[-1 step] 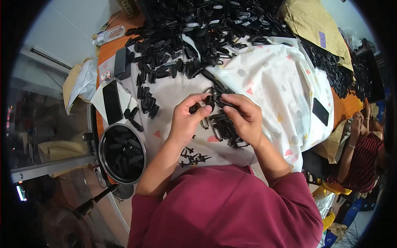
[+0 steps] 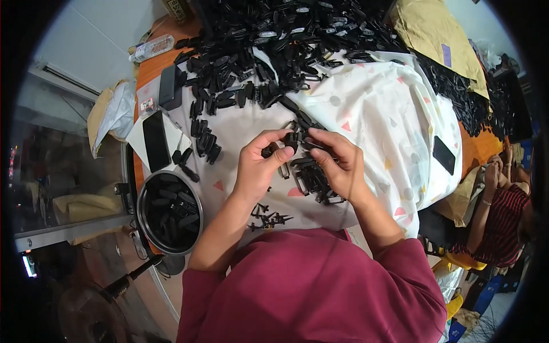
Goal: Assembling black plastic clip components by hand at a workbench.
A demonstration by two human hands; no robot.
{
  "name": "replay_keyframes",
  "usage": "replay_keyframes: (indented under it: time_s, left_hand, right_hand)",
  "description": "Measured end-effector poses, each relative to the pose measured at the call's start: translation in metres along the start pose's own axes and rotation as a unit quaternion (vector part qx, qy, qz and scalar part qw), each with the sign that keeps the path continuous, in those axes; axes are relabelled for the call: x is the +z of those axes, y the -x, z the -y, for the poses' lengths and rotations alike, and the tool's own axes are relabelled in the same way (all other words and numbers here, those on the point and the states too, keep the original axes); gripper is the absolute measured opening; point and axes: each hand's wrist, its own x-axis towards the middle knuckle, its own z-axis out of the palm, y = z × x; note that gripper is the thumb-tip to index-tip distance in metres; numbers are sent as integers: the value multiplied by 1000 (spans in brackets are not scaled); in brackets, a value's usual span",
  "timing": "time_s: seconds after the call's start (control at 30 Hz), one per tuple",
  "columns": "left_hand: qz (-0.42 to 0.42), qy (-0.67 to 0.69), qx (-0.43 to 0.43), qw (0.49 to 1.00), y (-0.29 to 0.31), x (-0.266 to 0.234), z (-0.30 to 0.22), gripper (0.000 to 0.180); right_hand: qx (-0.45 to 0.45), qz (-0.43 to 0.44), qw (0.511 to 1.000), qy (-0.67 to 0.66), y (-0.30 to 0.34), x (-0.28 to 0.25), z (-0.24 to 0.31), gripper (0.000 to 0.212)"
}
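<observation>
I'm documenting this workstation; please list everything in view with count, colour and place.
Black parts: uncountable, black, heaped far side, also around hands
Small pins: several, dark, near edge
Round pan: one, metallic, left, holding black parts
Phones: two, black, left and right
Bottle: one, clear, far left
Box: one, dark grey, left
Table: one, orange, underneath
Patterned cloth: one or more, whitish, over table
Bags: several, tan, both sides
Fan: one, dark, lower left, blurred
Other person: one, red-striped top, right
Shirt: one, maroon, lower centre
Left hand: one, bare, centre, holding black part
Right hand: one, bare, centre, holding black part
</observation>
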Motion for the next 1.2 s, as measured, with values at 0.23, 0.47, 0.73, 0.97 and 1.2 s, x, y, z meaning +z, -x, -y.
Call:
replay_keyframes:
  time_s: [0.23,0.47,0.73,0.97,1.2]
  left_hand:
    - [-4,-48,44,998,4,1,-2,28]
    - [14,-106,76,991,7,0,-6,28]
    - [7,93,-36,995,11,5,12,28]
    - [-63,112,-35,991,20,11,14,30]
    - [-74,420,-117,897,29,-23,28,24]
  right_hand:
    - [-79,16,995,60,-6,-9,17,32]
    - [-115,66,980,148,-2,-12,20,40]
    - [-168,14,965,201,9,11,12,45]
    - [20,-17,998,58,21,25,9,34]
    - [38,82,988,128,12,46,-11,18]
